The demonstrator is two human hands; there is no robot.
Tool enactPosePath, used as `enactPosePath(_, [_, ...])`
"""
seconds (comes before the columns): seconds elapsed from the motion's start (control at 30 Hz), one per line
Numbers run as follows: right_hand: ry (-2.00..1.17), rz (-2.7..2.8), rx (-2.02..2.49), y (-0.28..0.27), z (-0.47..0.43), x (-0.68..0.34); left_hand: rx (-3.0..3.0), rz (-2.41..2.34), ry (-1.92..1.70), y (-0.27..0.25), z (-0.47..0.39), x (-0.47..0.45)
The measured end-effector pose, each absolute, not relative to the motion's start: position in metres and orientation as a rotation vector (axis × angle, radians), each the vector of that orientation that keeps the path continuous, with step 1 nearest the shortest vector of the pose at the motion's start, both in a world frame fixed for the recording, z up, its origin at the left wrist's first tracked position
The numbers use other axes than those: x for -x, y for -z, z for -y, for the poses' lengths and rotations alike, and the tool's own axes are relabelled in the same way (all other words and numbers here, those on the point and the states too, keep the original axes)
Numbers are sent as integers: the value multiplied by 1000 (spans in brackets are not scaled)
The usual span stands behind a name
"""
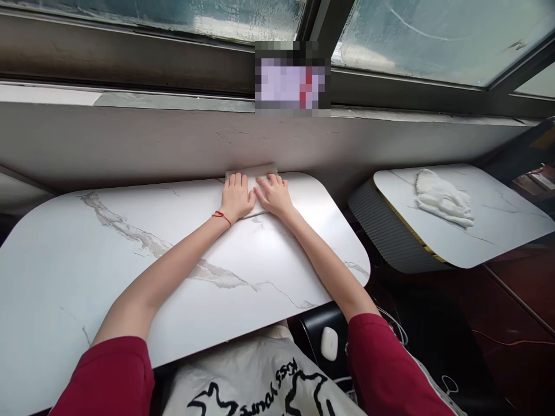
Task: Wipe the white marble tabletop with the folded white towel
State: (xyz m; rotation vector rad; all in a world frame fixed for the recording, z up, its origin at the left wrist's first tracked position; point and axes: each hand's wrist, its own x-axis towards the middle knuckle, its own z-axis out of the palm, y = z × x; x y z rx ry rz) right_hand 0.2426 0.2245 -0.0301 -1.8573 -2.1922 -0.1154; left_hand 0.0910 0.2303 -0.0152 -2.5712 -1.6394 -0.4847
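A folded pale cloth (pixel 252 171) lies at the far edge of a white marble-patterned table (pixel 182 231), against the wall. My left hand (pixel 236 195), with a red string bracelet at the wrist, rests flat on the cloth's left part, fingers stretched toward the wall. Beside it my right hand (pixel 274 195) presses on the right part with its fingers spread. Both hands nearly touch at the thumbs. They cover much of the cloth; its back edge and a strip between and below them show.
At the right, a second marble-patterned table (pixel 489 196) carries a pair of crumpled white gloves or cloth (pixel 444 197). Windows and a sill (pixel 173 101) run above the wall. A white earphone-like case (pixel 329 344) sits on a black surface below, near white cables (pixel 396 323).
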Motion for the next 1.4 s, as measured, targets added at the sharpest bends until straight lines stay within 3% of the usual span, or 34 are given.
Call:
enactPosePath(0.53, [52, 2193, 1838, 35, -231, -247, 2645, 1630, 478, 28, -238, -87])
enactPosePath(0.83, [-4, 2202, 1852, 35, -212, -248, 2593, 1503, 269, 13, -225, -86])
enactPosePath(1.4, [56, 2346, 1589, 28, -9, -252, 2823, 1029, 9, 8, -48, -57])
